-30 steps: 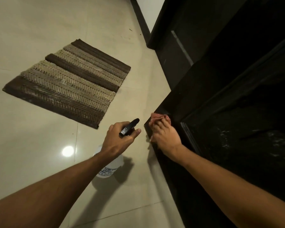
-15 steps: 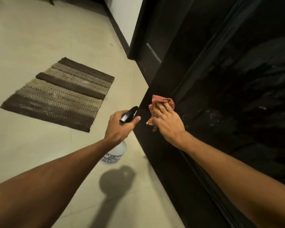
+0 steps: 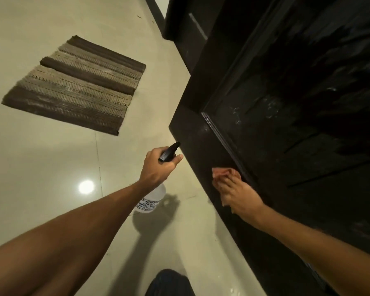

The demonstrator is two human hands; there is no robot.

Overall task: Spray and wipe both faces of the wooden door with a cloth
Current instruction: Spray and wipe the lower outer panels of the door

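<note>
The dark wooden door point(image 3: 286, 135) fills the right side, its face streaked with wet marks. My right hand point(image 3: 237, 195) presses a small reddish cloth point(image 3: 221, 173) against the door's lower stile, close to the edge. My left hand point(image 3: 158, 167) grips the black trigger head of a clear spray bottle point(image 3: 154, 198), held over the floor just left of the door edge. The nozzle points up toward the door.
A brown and beige striped mat point(image 3: 79, 86) lies on the pale tiled floor point(image 3: 41, 167) at the upper left. A dark door frame point(image 3: 179, 24) stands at the top. My knee point(image 3: 171, 283) shows at the bottom edge.
My right hand slid the cloth down the door's edge stile toward me. The left hand kept hold of the bottle, and my view tilted further down.
</note>
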